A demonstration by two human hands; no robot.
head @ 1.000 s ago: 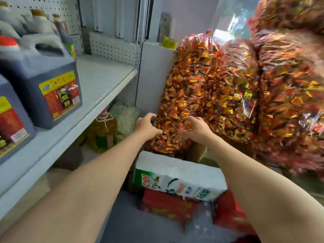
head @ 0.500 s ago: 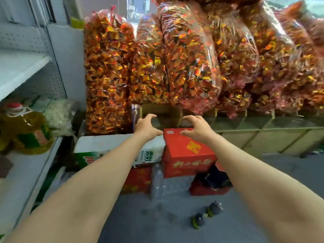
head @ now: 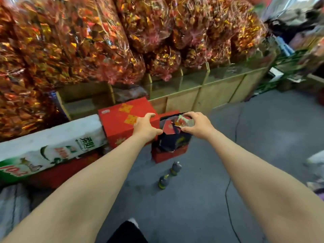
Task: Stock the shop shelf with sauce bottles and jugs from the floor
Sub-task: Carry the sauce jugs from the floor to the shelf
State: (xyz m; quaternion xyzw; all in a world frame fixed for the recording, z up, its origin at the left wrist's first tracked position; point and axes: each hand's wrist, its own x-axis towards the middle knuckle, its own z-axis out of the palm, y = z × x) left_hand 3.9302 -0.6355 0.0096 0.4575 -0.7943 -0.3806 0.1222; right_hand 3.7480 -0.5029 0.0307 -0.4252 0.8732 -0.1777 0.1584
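Nearby, two sauce bottles (head: 169,174) are seen on the floor (head: 201,199); left hand (head: 145,128) and right hand (head: 197,124) are held out, fingers loosely spread, above an open red box (head: 168,154).

Glossy crinkled plastic bags (head: 91,37) hold foil-bright sweets; the red boxes (head: 122,123) look like smooth cardboard, the counter (head: 215,95) pale wood, the floor (head: 201,199) matt grey.

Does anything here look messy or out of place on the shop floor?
Yes. Two small dark bottles stand loose on the bare grey floor, apart from any box. Behind them, a red box is open, its torn flaps sticking up around dark packs. A black cable trails nearby.
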